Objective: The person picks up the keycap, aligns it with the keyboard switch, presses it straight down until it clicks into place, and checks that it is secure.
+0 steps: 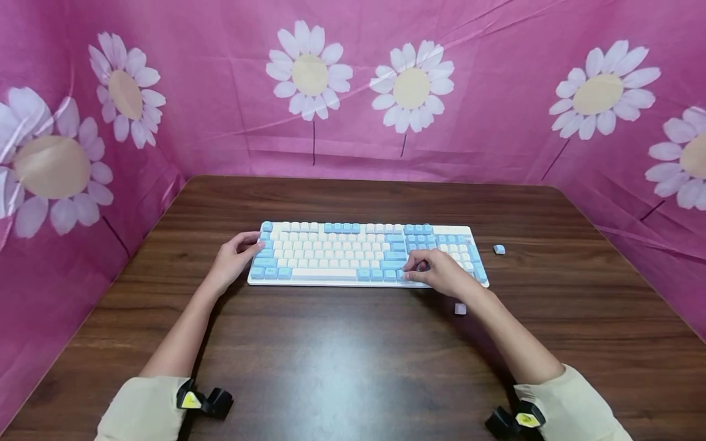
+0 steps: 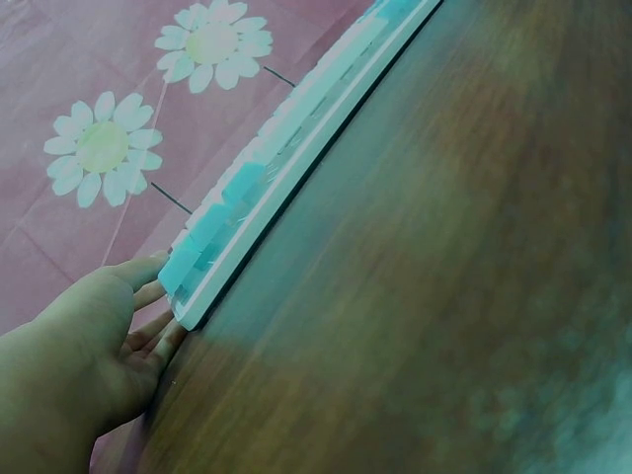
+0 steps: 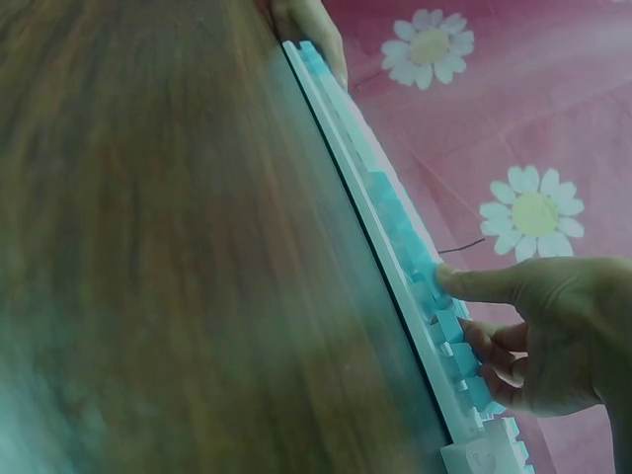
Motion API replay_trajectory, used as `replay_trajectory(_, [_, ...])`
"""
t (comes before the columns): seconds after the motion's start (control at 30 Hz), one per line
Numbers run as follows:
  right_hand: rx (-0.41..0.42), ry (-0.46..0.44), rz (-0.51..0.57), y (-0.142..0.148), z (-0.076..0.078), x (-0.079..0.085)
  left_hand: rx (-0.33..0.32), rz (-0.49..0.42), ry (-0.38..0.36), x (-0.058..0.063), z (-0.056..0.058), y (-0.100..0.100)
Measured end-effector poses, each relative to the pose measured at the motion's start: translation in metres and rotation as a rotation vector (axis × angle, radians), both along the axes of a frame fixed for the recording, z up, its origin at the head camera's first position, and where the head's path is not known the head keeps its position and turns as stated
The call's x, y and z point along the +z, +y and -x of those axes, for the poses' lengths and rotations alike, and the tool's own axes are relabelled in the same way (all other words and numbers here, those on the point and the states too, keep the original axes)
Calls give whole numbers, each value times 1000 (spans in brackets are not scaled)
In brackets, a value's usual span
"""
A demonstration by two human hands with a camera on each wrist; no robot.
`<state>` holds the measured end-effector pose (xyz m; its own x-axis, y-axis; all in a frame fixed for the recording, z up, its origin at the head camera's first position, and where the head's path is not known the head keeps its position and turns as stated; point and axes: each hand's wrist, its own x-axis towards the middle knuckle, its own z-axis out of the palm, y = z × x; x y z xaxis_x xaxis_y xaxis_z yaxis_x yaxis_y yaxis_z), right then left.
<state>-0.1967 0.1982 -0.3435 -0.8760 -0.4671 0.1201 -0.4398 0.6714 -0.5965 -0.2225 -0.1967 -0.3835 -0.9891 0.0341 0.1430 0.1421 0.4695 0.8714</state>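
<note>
A white and light-blue keyboard [image 1: 325, 282] lies on the brown wooden table. At its left end, my left hand [image 1: 233, 260] holds the side edge, thumb by the blue keys and the other fingers behind, as the left wrist view also shows. My right hand [image 1: 441, 273] is over the lower right part, where thumb and fingertips pinch at a blue keycap [image 3: 423, 294] near the arrow keys. The fingers partly hide that keycap in the head view. A loose pale keycap [image 1: 460, 309] rests on the table in front of the keyboard, beneath the right forearm.
Right of the keyboard sits another loose keycap [image 1: 499, 249], blue. The wooden table [image 1: 331, 355] reaches back to a pink cloth [image 1: 220, 92] with daisies, which surrounds it on three sides. Black wrist cameras are strapped at both cream sleeves [image 1: 573, 404].
</note>
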Motion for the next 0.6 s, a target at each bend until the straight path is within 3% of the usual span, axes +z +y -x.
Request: replay_trajectory(0.6, [-33,-21,-2,0,-2,0,-11,-3,2,-1,0,0])
